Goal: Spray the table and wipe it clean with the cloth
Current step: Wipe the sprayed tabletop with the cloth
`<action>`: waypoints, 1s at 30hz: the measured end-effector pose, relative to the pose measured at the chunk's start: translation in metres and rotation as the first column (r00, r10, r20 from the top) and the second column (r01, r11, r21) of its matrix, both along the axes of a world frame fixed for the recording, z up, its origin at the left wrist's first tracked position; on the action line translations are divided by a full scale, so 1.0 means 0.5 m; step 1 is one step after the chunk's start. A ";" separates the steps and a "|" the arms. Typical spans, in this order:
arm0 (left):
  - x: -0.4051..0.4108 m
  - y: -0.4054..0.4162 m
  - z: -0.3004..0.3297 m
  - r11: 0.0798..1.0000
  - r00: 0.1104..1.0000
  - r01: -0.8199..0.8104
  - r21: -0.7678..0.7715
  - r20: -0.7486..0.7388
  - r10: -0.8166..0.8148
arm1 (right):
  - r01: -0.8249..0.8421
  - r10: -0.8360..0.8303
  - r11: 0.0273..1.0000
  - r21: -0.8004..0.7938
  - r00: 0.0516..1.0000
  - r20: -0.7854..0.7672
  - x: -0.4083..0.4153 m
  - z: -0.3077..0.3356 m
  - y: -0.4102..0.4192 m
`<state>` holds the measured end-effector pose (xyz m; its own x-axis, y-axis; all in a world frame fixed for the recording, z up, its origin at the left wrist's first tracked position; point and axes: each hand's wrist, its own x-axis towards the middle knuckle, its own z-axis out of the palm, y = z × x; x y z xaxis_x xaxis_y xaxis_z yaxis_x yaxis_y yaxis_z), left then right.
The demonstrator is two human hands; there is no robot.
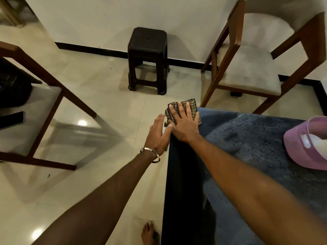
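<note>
Two chairs (pixel 251 73) (pixel 26 103), one stool (pixel 147 59), one cloth (pixel 192 105).

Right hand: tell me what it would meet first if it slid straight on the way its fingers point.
The right hand lies flat on the checked cloth at the table corner, fingers pointing up-frame. Going on, it would pass the table's edge into open air; beyond lies bare floor, with the dark stool roughly ahead, though depth is unclear.

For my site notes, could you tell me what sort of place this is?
Probably a home dining area: a dark stone-topped table with cushioned wooden chairs pulled back, a plastic stool by the wall, and glossy tiled floor.
</note>
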<state>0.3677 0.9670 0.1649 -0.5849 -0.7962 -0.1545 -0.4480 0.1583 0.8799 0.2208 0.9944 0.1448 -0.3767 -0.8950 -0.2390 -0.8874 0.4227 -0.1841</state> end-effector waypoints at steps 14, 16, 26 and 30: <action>-0.024 -0.012 0.000 0.999 1.000 -0.009 -0.032 -0.027 0.008 | 0.006 -0.005 0.998 -0.064 1.000 0.008 0.087 -0.010 0.149; -0.034 -0.009 0.002 0.999 1.000 -0.004 -0.037 -0.018 0.004 | 0.033 -0.033 0.999 -0.015 0.999 0.002 0.034 -0.003 0.065; -0.083 0.012 0.005 0.998 0.999 0.038 -0.056 0.023 -0.037 | 0.167 -0.167 0.986 0.009 0.986 0.015 -0.151 0.000 0.063; -0.099 0.021 0.021 0.998 0.999 0.043 -0.049 -0.008 -0.044 | 0.446 -0.446 0.894 0.036 0.895 -0.025 -0.328 -0.001 0.247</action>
